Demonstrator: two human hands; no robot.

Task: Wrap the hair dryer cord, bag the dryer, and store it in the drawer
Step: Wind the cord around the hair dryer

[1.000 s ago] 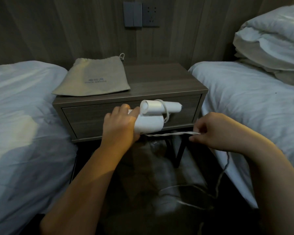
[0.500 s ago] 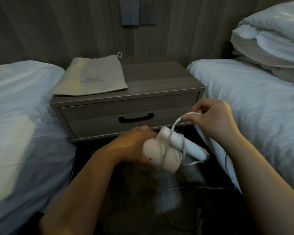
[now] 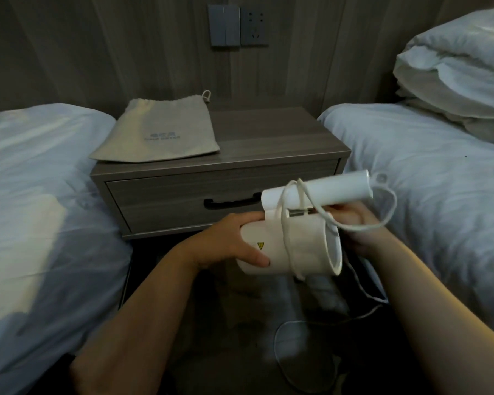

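Observation:
My left hand [image 3: 228, 243] grips the barrel of a white hair dryer [image 3: 294, 249] in front of the nightstand, its folded handle lying along the top. A white cord [image 3: 285, 240] loops around barrel and handle, then runs right in a loose arc. My right hand [image 3: 360, 232] sits behind the dryer's wide end and holds the cord; the dryer hides much of it. The rest of the cord trails down to the dark floor. A beige drawstring bag [image 3: 160, 132] lies flat on the nightstand top. The drawer [image 3: 160, 201] with its black handle is closed.
The grey wooden nightstand [image 3: 268, 132] stands between two beds with white covers, left [image 3: 40, 195] and right [image 3: 425, 181]. Folded bedding [image 3: 457, 67] is piled at the upper right. A switch and socket [image 3: 237, 24] sit on the wall panel behind.
The dryer has turned so its handle points right and lies higher. My right hand has dropped from above the dryer to behind its wide end, carrying the cord around.

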